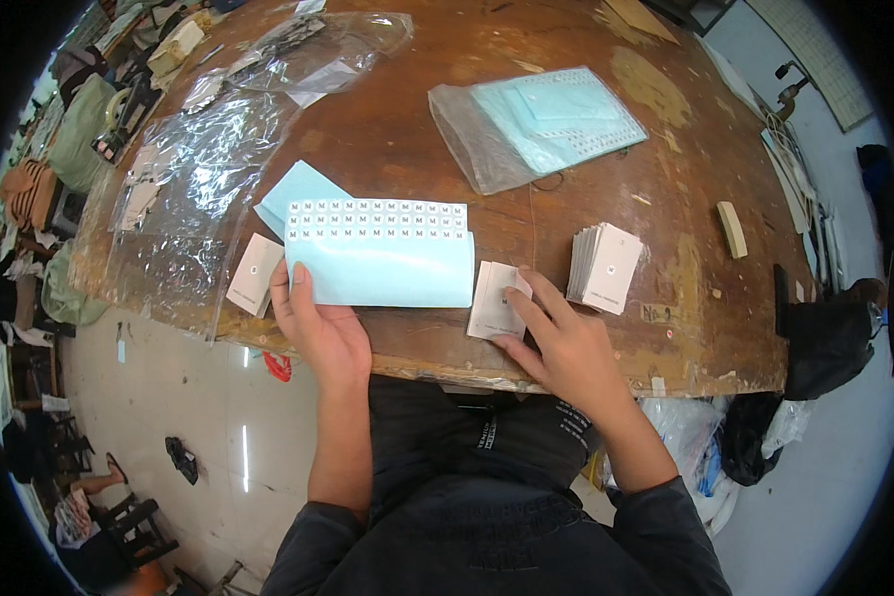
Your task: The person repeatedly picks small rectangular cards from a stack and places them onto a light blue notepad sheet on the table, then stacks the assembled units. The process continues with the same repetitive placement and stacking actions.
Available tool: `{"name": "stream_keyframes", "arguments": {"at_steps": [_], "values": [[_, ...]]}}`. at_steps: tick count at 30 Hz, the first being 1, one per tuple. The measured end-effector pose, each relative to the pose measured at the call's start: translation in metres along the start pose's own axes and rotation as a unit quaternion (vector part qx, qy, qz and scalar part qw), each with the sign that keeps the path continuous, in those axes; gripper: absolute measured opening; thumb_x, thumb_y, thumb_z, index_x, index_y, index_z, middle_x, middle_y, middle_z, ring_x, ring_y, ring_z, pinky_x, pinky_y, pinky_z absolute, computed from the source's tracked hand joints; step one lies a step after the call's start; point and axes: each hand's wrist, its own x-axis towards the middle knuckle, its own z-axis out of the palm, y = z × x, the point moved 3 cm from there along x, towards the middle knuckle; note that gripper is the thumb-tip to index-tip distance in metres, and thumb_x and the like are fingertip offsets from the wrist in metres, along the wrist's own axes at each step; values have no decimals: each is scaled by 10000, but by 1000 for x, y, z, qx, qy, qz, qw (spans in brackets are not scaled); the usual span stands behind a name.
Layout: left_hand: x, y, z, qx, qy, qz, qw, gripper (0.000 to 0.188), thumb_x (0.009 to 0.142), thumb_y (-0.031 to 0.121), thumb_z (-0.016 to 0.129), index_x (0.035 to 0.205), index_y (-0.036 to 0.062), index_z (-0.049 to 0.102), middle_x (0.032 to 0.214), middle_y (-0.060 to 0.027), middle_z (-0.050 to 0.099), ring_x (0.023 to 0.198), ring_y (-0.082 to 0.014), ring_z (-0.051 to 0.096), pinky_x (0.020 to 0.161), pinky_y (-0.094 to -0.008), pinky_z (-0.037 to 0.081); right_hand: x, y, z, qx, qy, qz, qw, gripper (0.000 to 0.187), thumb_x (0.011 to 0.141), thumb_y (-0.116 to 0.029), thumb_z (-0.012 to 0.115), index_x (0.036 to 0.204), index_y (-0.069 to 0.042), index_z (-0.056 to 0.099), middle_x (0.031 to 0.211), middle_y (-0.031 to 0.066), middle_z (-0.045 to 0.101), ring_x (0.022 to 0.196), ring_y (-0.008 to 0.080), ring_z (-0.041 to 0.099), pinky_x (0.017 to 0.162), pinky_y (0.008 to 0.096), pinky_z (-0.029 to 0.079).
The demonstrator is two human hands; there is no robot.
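Observation:
A light blue sticker sheet (387, 268) with rows of small white square stickers lies near the table's front edge. My left hand (320, 323) is closed on its lower left corner, one fingertip on top and the rest partly hidden beneath. Under the sheet's upper left, another blue sheet (306, 186) sticks out. Left of my hand is a pale card (253, 278) with a small square mark. My right hand (564, 343) rests on a small stack of pale cards (489, 310), fingers spread, a fingertip pressing the top card near a small dark spot, thumb by the lower edge.
Right of my right hand stands a fanned pile of pale cards (606, 268). Farther back lies a clear bag (467, 129) with blue sticker sheets. Crumpled clear plastic (199, 189) covers the table's left side. A small beige block (732, 229) lies at right.

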Motion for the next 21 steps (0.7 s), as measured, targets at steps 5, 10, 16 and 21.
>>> {"name": "stream_keyframes", "arguments": {"at_steps": [5,10,16,21], "values": [[1,1,0,1,-9,-5,1000,270,1030,153,552,1253,16,485,1259,-138,589,1168,-212,591,1024,-378,493,2,3,3,1,-89,60,994,556,850,-387,762,1289,-83,610,1434,203,505,834,357,711,701,405,591],[0,1,1,2,-10,1,1000,263,1029,152,555,1240,10,486,1246,-136,597,1158,-210,595,1013,-378,496,3,3,2,6,-109,51,993,529,864,-376,746,1291,-88,625,1434,203,493,867,362,708,732,413,590],[0,1,2,-5,-12,-5,1000,267,1027,149,558,1239,2,487,1242,-137,600,1164,-212,594,1011,-375,495,3,1,0,34,-89,40,995,417,877,-320,739,1230,-105,678,1430,175,492,906,352,699,749,413,589],[-3,3,0,10,-13,-17,1000,296,1023,154,565,1260,-3,483,1248,-137,603,1159,-213,597,1010,-381,495,-7,-9,-8,52,-58,41,996,428,847,-306,774,1221,-113,694,1447,157,486,895,322,702,740,385,589]]}}
